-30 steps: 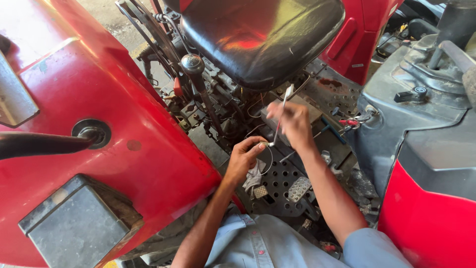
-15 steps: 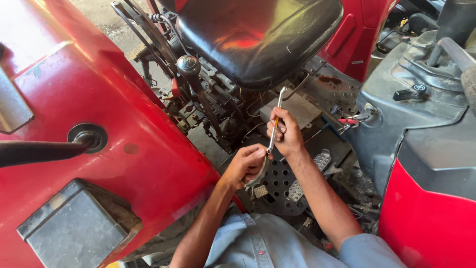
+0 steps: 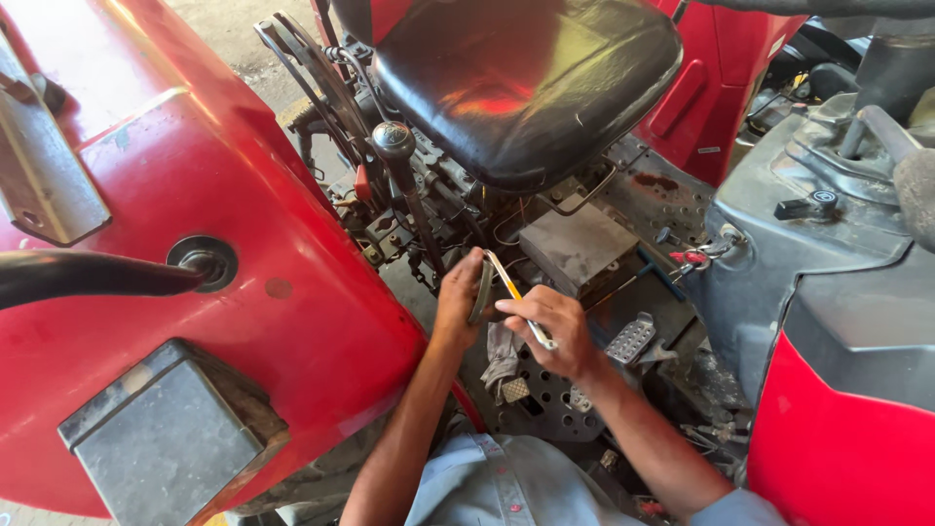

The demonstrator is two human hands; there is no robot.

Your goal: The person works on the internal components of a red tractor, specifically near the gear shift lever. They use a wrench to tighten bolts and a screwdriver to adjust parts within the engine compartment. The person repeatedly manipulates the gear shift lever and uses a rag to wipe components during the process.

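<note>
Steel, thin and bright, the wrench (image 3: 516, 297) sits pinched in my right hand (image 3: 550, 329), angled up toward the glossy black seat (image 3: 526, 83). My left hand (image 3: 463, 292) curls closed round a dark curved strap (image 3: 479, 290), above the perforated footplate (image 3: 550, 394).

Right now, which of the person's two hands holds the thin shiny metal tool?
The right hand grips the thin shiny metal tool; the left hand instead cups a dark curved rubber piece beside it.
</note>
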